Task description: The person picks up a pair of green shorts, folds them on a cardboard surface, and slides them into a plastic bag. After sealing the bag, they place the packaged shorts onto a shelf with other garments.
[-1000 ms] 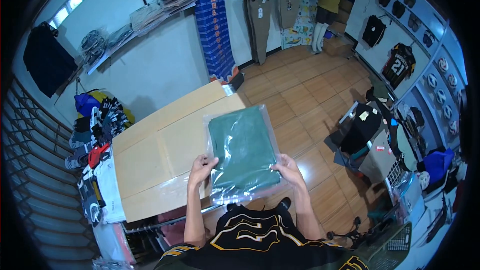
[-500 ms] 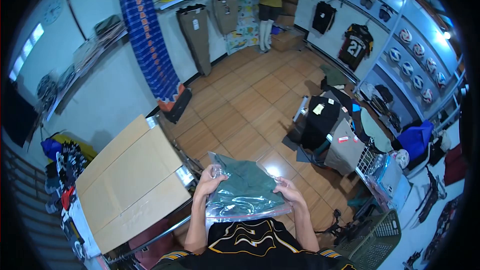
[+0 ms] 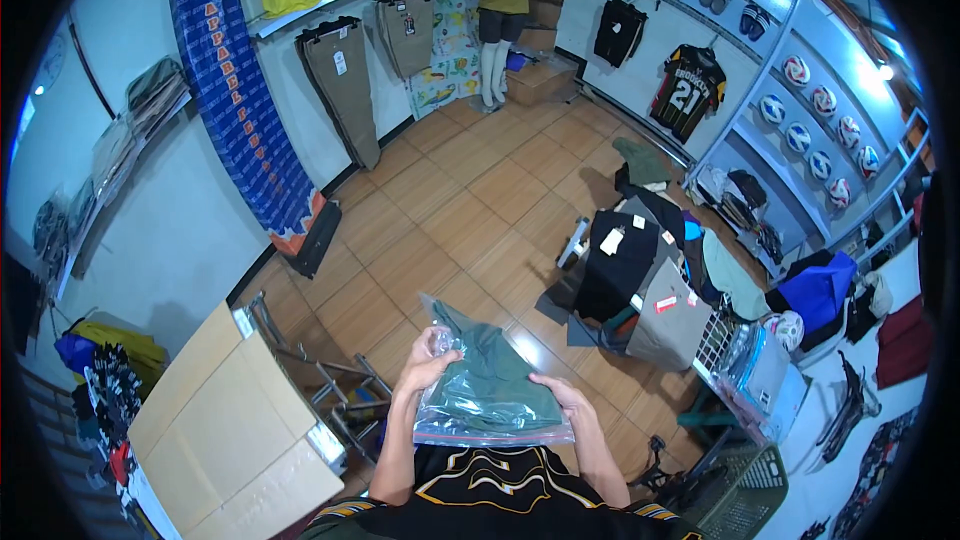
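Hands are carrying a packed garment: the left hand (image 3: pixel 432 358) is pinching the upper left edge of the clear plastic bag (image 3: pixel 487 390), fingers closed on the film, while the right hand (image 3: pixel 562 398) is lying flatter along the bag's right side, fingers curled over its edge. Inside the bag a folded green garment is sitting, held level in front of the person's chest, between both hands. Off to the left of the left hand, the cardboard-topped table (image 3: pixel 225 440) is standing apart; to the right of the right hand, a rack of dark clothes (image 3: pixel 640 285) is crowding the tiled floor. Judging by the grip, the bag is mid-carry, and setting it down flat would call for both hands lowering together.
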`<state>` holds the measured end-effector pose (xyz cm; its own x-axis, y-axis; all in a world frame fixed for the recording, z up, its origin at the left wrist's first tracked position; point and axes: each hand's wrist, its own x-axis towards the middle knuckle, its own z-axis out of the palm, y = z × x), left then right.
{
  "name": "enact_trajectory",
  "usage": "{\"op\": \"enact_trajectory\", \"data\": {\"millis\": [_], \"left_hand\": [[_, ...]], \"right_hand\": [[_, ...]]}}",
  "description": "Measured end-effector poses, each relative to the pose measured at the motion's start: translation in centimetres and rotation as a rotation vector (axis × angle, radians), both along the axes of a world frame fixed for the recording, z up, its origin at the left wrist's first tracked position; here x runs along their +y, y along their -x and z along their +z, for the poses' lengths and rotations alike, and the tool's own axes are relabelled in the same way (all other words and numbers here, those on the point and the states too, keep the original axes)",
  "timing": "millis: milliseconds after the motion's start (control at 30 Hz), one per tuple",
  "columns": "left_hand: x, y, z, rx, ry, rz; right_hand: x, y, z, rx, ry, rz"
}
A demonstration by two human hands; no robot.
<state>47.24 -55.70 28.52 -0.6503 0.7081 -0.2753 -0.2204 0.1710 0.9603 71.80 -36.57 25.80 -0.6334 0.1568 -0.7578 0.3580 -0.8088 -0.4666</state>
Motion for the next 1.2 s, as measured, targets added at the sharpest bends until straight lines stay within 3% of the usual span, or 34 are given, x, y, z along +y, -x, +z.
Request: {"op": "enact_trajectory", "data": {"millis": [67, 133, 233, 333, 367, 500, 533, 600, 767, 933, 1100, 1167, 1200], "left_hand": [[2.0, 2.9, 0.1, -0.068, -0.044, 0.016], [3.8, 6.3, 0.7, 0.073, 0.087, 0.031], [6.0, 11.5, 1.6, -0.03, -0.035, 0.087], [6.8, 16.4, 3.0, 0.086, 0.025, 0.134], [6.8, 17.8, 3.2, 0.022, -0.004, 0.164], [5.9, 21.7, 4.4, 0.137, 0.038, 0.317], [5.5, 22.2, 4.8, 0.016, -0.095, 0.373], [3.8, 23.9, 4.9, 0.099, 0.032, 0.422], [-0.1, 26.6, 4.8, 0.059, 0.12, 0.693], [-2.7, 31.5, 3.8, -0.054, 0.122, 0.892], [-3.4, 37.3, 5.7, 0.027, 0.055, 1.147], [-3.8, 39.1, 6.4, 0.045, 0.03, 1.233], [-4.2, 40.0, 6.5, 0.043, 0.032, 1.263]], "right_hand": [[2.1, 3.5, 1.0, -0.031, -0.085, 0.091], [4.2, 7.5, 3.0, -0.075, -0.235, 0.158], [7.0, 13.9, 3.5, -0.096, -0.406, 0.169], [10.5, 20.0, 0.4, -0.017, -0.453, 0.251], [9.7, 22.6, 7.0, -0.055, -0.485, 0.27], [12.4, 29.7, 1.3, 0.111, -0.455, 0.277], [12.7, 31.6, 0.8, 0.131, -0.445, 0.322], [12.2, 35.0, 3.6, 0.217, -0.339, 0.366], [11.0, 45.2, 2.2, 0.19, -0.209, 0.503], [9.1, 57.7, 4.1, 0.207, -0.214, 0.724], [7.3, 70.5, 5.1, 0.249, -0.277, 0.882], [6.5, 75.9, 6.1, 0.405, -0.259, 1.179], [5.5, 78.0, 6.4, 0.409, -0.252, 1.209]]}}
